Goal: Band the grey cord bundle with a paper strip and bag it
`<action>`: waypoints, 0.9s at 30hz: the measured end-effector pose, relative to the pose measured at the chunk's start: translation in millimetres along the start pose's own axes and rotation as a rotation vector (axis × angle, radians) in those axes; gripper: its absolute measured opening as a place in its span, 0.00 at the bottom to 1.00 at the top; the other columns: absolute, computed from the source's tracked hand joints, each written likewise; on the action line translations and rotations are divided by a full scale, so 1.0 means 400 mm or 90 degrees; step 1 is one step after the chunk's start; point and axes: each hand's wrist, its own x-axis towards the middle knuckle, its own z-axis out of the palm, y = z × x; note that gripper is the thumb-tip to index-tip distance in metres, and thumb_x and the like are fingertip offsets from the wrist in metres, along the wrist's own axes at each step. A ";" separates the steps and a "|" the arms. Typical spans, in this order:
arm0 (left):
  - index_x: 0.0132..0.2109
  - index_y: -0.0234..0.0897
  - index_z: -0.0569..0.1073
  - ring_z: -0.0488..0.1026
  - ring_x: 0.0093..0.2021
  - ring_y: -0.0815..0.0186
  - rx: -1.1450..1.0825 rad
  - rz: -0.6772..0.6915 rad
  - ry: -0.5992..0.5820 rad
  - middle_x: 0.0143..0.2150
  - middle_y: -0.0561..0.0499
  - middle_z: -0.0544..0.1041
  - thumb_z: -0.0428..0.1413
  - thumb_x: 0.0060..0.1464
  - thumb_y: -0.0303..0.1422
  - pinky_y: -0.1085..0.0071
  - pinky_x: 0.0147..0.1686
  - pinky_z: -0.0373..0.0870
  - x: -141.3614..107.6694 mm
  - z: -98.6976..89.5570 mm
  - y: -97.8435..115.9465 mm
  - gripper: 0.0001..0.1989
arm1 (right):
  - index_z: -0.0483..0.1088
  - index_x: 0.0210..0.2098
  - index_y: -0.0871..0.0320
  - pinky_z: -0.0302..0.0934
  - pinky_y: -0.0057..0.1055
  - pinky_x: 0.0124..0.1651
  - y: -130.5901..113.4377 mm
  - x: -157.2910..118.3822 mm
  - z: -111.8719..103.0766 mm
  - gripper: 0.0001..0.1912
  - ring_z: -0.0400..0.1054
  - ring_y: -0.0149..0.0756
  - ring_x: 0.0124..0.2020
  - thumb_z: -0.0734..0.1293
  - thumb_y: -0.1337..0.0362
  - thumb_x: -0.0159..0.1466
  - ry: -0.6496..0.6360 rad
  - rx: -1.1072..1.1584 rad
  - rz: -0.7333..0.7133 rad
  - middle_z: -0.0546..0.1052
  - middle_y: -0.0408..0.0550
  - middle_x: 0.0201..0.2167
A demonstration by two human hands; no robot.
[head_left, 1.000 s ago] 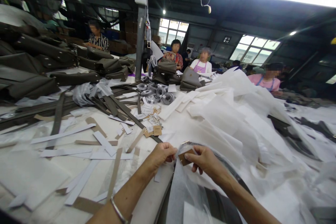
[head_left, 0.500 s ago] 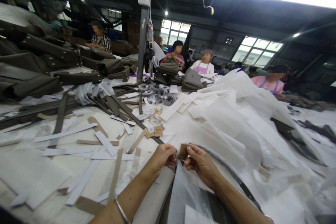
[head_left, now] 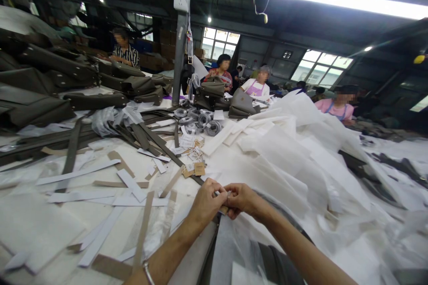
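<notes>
My left hand (head_left: 211, 198) and my right hand (head_left: 241, 199) meet at the lower centre, with fingertips pinched together. A small brown tag (head_left: 223, 209) shows partly beneath the fingers, mostly covered by them. The right hand's fingers close on it; what the left fingertips pinch is too small to make out. Just below the hands lies a dark bag (head_left: 274, 262) under clear plastic and a grey-white sheet (head_left: 222, 249). More brown tags (head_left: 199, 168) with strings lie beyond the hands.
White and brown strips (head_left: 78, 172) lie scattered at left, near dark straps (head_left: 72, 156). Dark bags (head_left: 40, 102) are piled at far left. White wrapping sheets (head_left: 284, 156) heap up at right. Coiled straps (head_left: 213, 128) and a post (head_left: 180, 49) stand beyond; several people work behind.
The hands have come together until their fingers touch. The brown tag, held up in the right hand before, is now lower and largely hidden. The view has shifted slightly.
</notes>
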 end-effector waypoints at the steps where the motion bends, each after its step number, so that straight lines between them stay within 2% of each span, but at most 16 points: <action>1: 0.27 0.37 0.74 0.67 0.36 0.66 0.051 0.042 0.000 0.38 0.50 0.70 0.57 0.47 0.34 0.70 0.39 0.65 -0.006 -0.002 0.008 0.06 | 0.72 0.37 0.63 0.65 0.28 0.25 0.003 -0.002 -0.001 0.30 0.69 0.31 0.18 0.77 0.47 0.44 -0.001 0.009 0.005 0.75 0.43 0.19; 3: 0.30 0.38 0.76 0.70 0.40 0.63 0.149 0.114 -0.012 0.40 0.48 0.72 0.53 0.53 0.32 0.68 0.43 0.66 -0.016 -0.009 0.018 0.08 | 0.72 0.34 0.62 0.66 0.29 0.26 0.011 -0.006 -0.004 0.28 0.69 0.31 0.19 0.76 0.47 0.44 0.020 0.024 0.013 0.75 0.43 0.19; 4: 0.33 0.38 0.76 0.71 0.41 0.62 0.174 0.118 -0.021 0.40 0.48 0.73 0.52 0.54 0.30 0.68 0.43 0.67 -0.017 -0.013 0.019 0.08 | 0.72 0.33 0.62 0.66 0.29 0.26 0.017 -0.007 -0.006 0.27 0.69 0.31 0.19 0.76 0.47 0.44 0.036 0.031 0.016 0.74 0.43 0.18; 5: 0.36 0.38 0.77 0.72 0.41 0.63 0.174 0.093 -0.030 0.42 0.47 0.74 0.51 0.54 0.29 0.69 0.42 0.68 -0.017 -0.016 0.018 0.09 | 0.71 0.33 0.62 0.66 0.29 0.26 0.022 -0.007 -0.006 0.27 0.69 0.32 0.19 0.75 0.46 0.45 0.051 0.040 0.018 0.74 0.43 0.18; 7: 0.45 0.38 0.75 0.74 0.35 0.65 0.121 -0.011 -0.042 0.48 0.46 0.74 0.51 0.53 0.28 0.71 0.32 0.70 -0.013 -0.021 0.013 0.13 | 0.71 0.32 0.61 0.66 0.30 0.27 0.031 -0.007 -0.005 0.27 0.69 0.32 0.20 0.74 0.45 0.45 0.078 0.055 0.018 0.74 0.43 0.18; 9: 0.51 0.37 0.70 0.74 0.27 0.67 0.071 -0.101 -0.057 0.53 0.43 0.74 0.52 0.52 0.30 0.72 0.21 0.67 -0.005 -0.021 0.006 0.18 | 0.70 0.31 0.60 0.66 0.30 0.26 0.035 -0.009 0.002 0.26 0.69 0.32 0.20 0.74 0.46 0.44 0.100 0.068 0.011 0.74 0.43 0.19; 10: 0.51 0.36 0.70 0.74 0.24 0.67 0.055 -0.125 -0.073 0.52 0.42 0.75 0.53 0.52 0.32 0.73 0.18 0.65 -0.002 -0.020 0.003 0.18 | 0.70 0.31 0.60 0.66 0.29 0.26 0.034 -0.011 0.007 0.25 0.69 0.32 0.20 0.74 0.47 0.45 0.109 0.073 0.003 0.74 0.43 0.19; 13: 0.41 0.33 0.72 0.74 0.22 0.65 0.023 -0.173 -0.126 0.34 0.46 0.78 0.55 0.51 0.39 0.74 0.17 0.66 0.006 -0.017 -0.006 0.14 | 0.69 0.29 0.60 0.65 0.29 0.26 0.031 -0.022 0.022 0.22 0.69 0.31 0.20 0.73 0.47 0.47 0.133 0.088 -0.023 0.74 0.42 0.19; 15: 0.34 0.35 0.70 0.73 0.20 0.65 0.011 -0.190 -0.136 0.23 0.51 0.74 0.57 0.49 0.41 0.75 0.17 0.65 0.011 -0.017 -0.016 0.13 | 0.70 0.29 0.60 0.65 0.29 0.27 0.028 -0.031 0.028 0.22 0.69 0.32 0.21 0.73 0.48 0.47 0.142 0.094 -0.034 0.73 0.42 0.20; 16: 0.32 0.35 0.69 0.72 0.20 0.65 0.006 -0.193 -0.133 0.20 0.53 0.72 0.58 0.48 0.41 0.75 0.17 0.65 0.015 -0.017 -0.022 0.13 | 0.70 0.30 0.60 0.66 0.30 0.28 0.027 -0.035 0.028 0.23 0.70 0.32 0.22 0.74 0.48 0.46 0.140 0.100 -0.037 0.74 0.42 0.21; 20: 0.30 0.36 0.67 0.69 0.19 0.69 -0.018 -0.181 -0.118 0.20 0.57 0.69 0.60 0.43 0.41 0.76 0.19 0.63 0.033 -0.025 -0.047 0.14 | 0.72 0.41 0.61 0.67 0.31 0.33 0.016 -0.050 0.016 0.30 0.70 0.31 0.25 0.76 0.49 0.46 0.074 0.127 -0.038 0.74 0.42 0.26; 23: 0.30 0.36 0.66 0.69 0.22 0.70 -0.016 -0.162 -0.096 0.22 0.57 0.70 0.59 0.43 0.40 0.75 0.23 0.65 0.044 -0.036 -0.056 0.13 | 0.73 0.47 0.59 0.64 0.28 0.30 0.008 -0.049 0.006 0.31 0.69 0.31 0.27 0.74 0.48 0.50 0.015 0.054 -0.054 0.75 0.44 0.31; 25: 0.31 0.37 0.65 0.69 0.24 0.69 0.005 -0.152 -0.070 0.24 0.57 0.70 0.57 0.46 0.39 0.74 0.24 0.66 0.049 -0.045 -0.055 0.11 | 0.75 0.46 0.59 0.61 0.26 0.25 0.009 -0.040 0.003 0.27 0.68 0.31 0.27 0.71 0.48 0.54 0.030 -0.049 -0.065 0.75 0.47 0.33; 27: 0.32 0.38 0.64 0.69 0.24 0.68 0.042 -0.147 -0.039 0.24 0.57 0.69 0.54 0.49 0.37 0.74 0.24 0.65 0.052 -0.054 -0.049 0.09 | 0.76 0.45 0.59 0.57 0.26 0.22 0.012 -0.027 0.002 0.24 0.66 0.32 0.26 0.68 0.50 0.55 0.097 -0.144 -0.080 0.76 0.48 0.34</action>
